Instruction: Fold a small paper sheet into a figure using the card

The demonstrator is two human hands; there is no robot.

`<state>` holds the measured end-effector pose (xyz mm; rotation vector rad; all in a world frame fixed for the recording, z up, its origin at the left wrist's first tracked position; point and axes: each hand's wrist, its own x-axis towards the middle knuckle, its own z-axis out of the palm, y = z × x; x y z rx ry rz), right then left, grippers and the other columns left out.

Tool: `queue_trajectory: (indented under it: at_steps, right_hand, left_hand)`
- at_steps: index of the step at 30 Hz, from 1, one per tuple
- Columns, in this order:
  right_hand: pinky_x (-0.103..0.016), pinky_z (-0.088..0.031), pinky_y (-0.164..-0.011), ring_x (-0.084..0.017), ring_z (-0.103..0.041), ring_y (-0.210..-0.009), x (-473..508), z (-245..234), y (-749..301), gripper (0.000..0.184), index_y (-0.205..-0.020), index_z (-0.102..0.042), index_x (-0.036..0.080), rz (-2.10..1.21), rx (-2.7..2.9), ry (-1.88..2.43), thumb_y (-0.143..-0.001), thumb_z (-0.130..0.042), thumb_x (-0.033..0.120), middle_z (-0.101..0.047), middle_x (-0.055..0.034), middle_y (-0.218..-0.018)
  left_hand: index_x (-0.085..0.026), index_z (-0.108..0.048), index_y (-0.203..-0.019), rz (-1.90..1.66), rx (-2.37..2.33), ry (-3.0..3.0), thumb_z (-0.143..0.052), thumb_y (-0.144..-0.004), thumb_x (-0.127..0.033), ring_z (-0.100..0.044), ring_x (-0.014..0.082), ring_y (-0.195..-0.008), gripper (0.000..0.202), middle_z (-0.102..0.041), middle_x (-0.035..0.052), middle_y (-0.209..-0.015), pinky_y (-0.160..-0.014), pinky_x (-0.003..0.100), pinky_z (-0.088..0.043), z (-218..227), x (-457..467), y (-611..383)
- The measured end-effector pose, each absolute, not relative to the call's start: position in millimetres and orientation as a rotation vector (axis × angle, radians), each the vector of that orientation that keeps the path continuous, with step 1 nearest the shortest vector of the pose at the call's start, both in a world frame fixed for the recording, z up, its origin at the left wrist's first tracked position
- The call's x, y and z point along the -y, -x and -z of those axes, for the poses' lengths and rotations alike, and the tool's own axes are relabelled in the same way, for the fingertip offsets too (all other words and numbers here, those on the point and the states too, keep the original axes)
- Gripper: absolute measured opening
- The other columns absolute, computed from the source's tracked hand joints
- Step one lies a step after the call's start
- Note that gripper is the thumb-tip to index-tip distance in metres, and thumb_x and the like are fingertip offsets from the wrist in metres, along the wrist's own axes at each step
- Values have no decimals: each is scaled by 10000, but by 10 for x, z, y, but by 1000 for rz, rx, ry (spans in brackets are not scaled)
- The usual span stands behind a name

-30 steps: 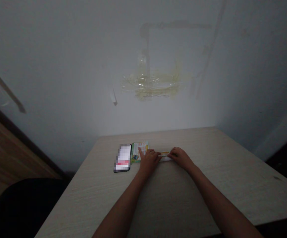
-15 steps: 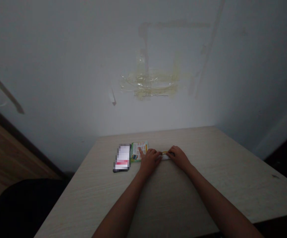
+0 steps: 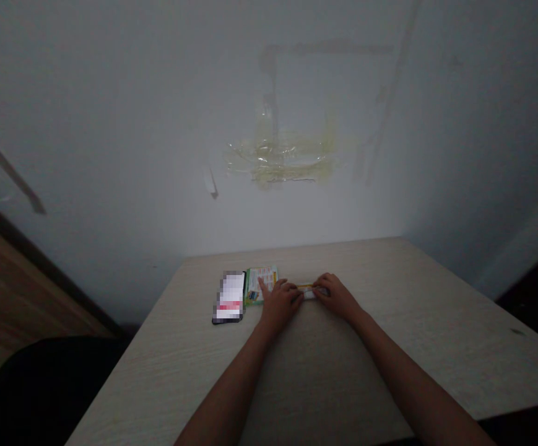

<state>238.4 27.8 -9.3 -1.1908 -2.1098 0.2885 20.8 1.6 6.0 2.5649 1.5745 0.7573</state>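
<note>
My left hand [image 3: 278,301] and my right hand [image 3: 338,295] rest close together on the pale wooden table [image 3: 389,347]. Between their fingertips lies a small white and yellow strip-like item [image 3: 308,290], pinched at each end by curled fingers; I cannot make out what it is. My left index finger points out over a green printed card [image 3: 258,282]. A phone [image 3: 229,297] with a lit screen lies just left of that card.
A white wall [image 3: 157,124] rises behind the table, with old tape remains [image 3: 280,158] stuck on it. A dark chair or cushion [image 3: 41,384] sits at the lower left beside wooden panelling [image 3: 8,291].
My two hands have drawn closer together, so less of the small strip shows between them. The phone and card have not moved.
</note>
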Motion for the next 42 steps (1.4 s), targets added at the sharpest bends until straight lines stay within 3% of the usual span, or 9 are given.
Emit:
queue_trajectory:
  at_steps: [5,16,22,31,38,42]
  right_hand:
    - [-359,-470,-892,-211,-567,-960,-267,85,-2412,119,-892,-749,226,-291,2202,1161,-841,-642,222,-640,-79,-975]
    - [-360,-470,-903,-212,-575,-971,-262,90,-2403,161,-970,-749,226,-312,2209,1234,-855,-637,235,-646,-86,-991]
    - [-353,-473,-903,-213,-562,-976,-242,72,-2377,198,-1020,-737,217,-280,2194,1243,-880,-599,237,-635,-87,-1005]
    - [-382,-465,-912,-229,-532,-997,-249,122,-2336,259,-1113,-709,228,-176,2179,1267,-896,-572,265,-596,-99,-1033]
    - [-392,-435,-893,-247,-507,-1003,-221,68,-2306,297,-1133,-700,273,-37,2193,1275,-859,-605,210,-602,-94,-1055]
    - [-383,-413,-859,-237,-520,-969,-208,53,-2276,228,-1024,-736,313,-19,2222,1314,-850,-626,216,-633,-69,-998]
  left_hand:
    - [-393,-686,-1101,-755,-1569,-2585,-485,-955,-420,-474,263,-1259,250,-698,-8,-1150,-1028,752,192,-49,-23,-202]
    - [-404,-629,-1197,-696,-1591,-2603,-481,-949,-435,-416,296,-1335,290,-630,1,-1301,-1054,771,98,16,-44,-213]
    - [-395,-614,-1215,-698,-1592,-2588,-488,-946,-439,-439,287,-1318,300,-650,-6,-1275,-1043,775,124,28,-67,-220]
    - [-381,-602,-1243,-651,-1652,-2587,-456,-957,-448,-468,280,-1269,328,-641,16,-1272,-1071,772,57,-4,-72,-264]
    - [-386,-613,-1224,-693,-1644,-2576,-426,-974,-433,-465,268,-1261,317,-654,7,-1251,-1058,756,139,2,-70,-267]
    - [-386,-628,-1197,-735,-1633,-2591,-413,-980,-430,-477,268,-1244,309,-673,-2,-1208,-1044,763,159,-22,-52,-283]
